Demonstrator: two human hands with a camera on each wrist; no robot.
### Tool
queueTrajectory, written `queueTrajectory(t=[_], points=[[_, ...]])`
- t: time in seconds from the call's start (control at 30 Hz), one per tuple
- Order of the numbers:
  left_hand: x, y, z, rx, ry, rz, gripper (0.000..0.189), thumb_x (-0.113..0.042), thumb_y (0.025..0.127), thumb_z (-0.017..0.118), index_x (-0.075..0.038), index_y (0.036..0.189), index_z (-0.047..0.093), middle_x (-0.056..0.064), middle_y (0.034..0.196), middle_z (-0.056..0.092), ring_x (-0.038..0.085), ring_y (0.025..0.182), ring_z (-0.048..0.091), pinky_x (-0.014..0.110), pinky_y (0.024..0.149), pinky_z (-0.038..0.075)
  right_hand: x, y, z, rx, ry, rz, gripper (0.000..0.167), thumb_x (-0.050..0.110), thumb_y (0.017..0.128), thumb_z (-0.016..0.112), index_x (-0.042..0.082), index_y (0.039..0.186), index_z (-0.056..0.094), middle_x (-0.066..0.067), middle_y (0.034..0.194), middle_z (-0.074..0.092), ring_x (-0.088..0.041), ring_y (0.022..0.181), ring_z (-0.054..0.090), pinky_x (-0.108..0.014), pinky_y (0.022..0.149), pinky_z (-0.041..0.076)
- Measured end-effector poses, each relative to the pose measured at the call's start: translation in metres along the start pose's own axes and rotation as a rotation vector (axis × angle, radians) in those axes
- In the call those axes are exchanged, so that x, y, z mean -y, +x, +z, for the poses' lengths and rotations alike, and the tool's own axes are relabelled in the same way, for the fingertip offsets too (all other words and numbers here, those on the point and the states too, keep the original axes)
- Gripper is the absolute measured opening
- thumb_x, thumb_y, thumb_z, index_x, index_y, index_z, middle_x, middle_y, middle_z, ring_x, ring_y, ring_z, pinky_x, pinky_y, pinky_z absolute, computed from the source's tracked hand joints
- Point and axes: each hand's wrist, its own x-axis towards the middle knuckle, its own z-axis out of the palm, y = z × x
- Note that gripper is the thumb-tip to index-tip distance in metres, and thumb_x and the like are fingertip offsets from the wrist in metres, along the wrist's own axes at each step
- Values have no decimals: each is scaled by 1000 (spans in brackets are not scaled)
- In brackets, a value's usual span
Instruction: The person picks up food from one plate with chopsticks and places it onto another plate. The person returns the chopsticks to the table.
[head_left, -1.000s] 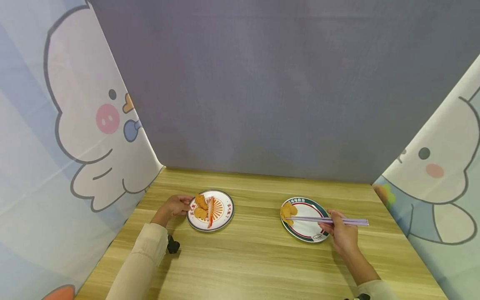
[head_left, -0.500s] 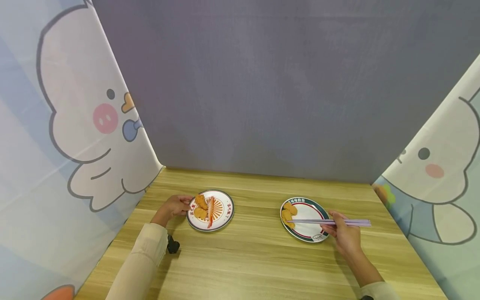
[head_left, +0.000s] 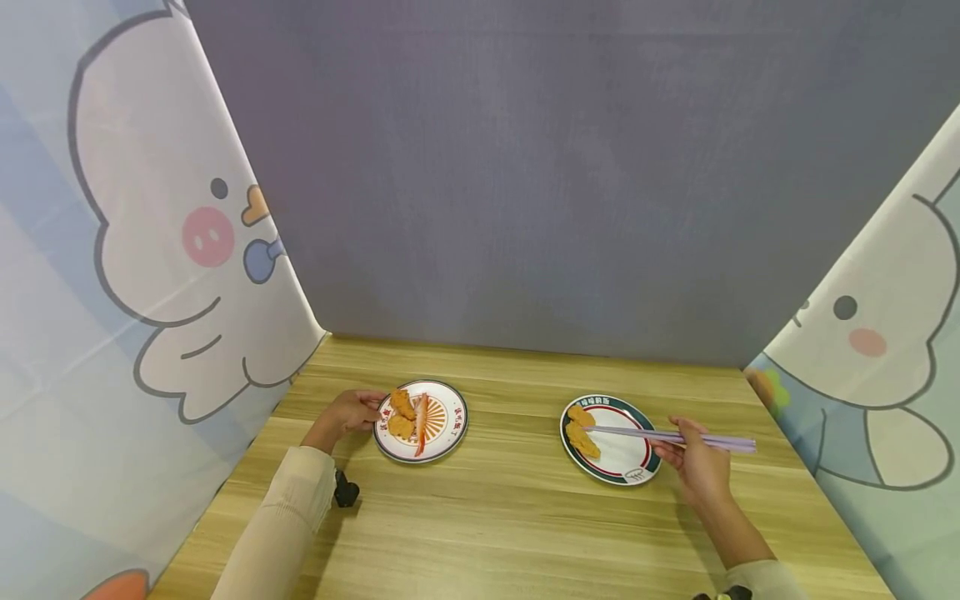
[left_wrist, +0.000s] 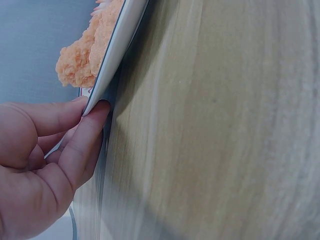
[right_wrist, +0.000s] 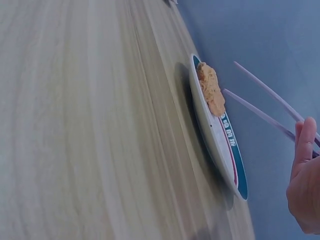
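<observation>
In the head view, my left hand (head_left: 356, 411) pinches the left rim of a white plate (head_left: 446, 429) with red print. The left wrist view shows the thumb on top of the rim and a finger beneath it. Two fried breaded pieces (head_left: 402, 413) lie on this plate beside a red-and-white shrimp-like piece (head_left: 422, 423). My right hand (head_left: 701, 462) holds a pair of light purple chopsticks (head_left: 675, 436) over a green-rimmed plate (head_left: 618, 454). Breaded pieces (head_left: 582, 440) lie at that plate's left side. In the right wrist view the chopstick tips are spread, with nothing between them.
Both plates stand on a wood-grain table (head_left: 495, 517), with a wide gap between them. A grey panel (head_left: 510, 183) rises behind the table. Cartoon-printed sheets (head_left: 180, 250) flank it left and right.
My right hand has moved slightly right, drawing the chopsticks' tips back from the lower breaded piece. That piece now lies turned differently on the plate. My left hand and its plate have stayed put.
</observation>
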Motion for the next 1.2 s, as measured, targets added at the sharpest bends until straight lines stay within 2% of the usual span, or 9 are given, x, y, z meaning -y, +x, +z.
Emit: queueTrajectory(t=[0.17,0.3,0.43,0.8,1.03,1.2], points=[[-1,-1,1,-3,6,-1,46,12,91,65,10,136,57,12,103,67,12,78,64,26,66,57,0,0,6,1,9,-10,36,15,108,47,17,86,76,-4,73,74,-16,63,75,-24,57,59],[0,-2,1,-2,-2,2,46,13,91,64,11,136,56,16,106,67,13,80,65,27,69,59,-1,1,12,-2,30,-6,32,16,108,49,15,88,75,-6,71,74,-17,62,75,-25,57,60],[0,-3,1,-2,-8,-1,48,13,91,64,12,138,54,18,108,66,13,82,65,29,71,60,-1,2,21,-20,5,14,27,19,107,52,16,90,73,-6,70,75,-16,62,75,-24,57,60],[0,0,1,-4,-11,-10,48,13,91,63,10,138,54,16,107,64,14,82,63,27,70,59,-4,3,46,-60,-28,23,27,19,107,52,17,89,71,-5,68,73,-16,60,74,-23,55,59],[-1,-3,2,-14,21,-6,47,12,91,64,10,137,56,18,109,66,14,83,64,27,69,58,-9,4,62,-49,-14,28,29,18,107,51,18,87,72,-5,67,71,-16,58,73,-24,54,59],[-1,-3,1,-7,-4,0,47,13,91,63,12,137,54,20,109,66,15,83,64,28,71,60,-14,5,70,-33,8,5,27,19,107,52,17,88,72,-5,69,72,-16,58,73,-24,54,59]])
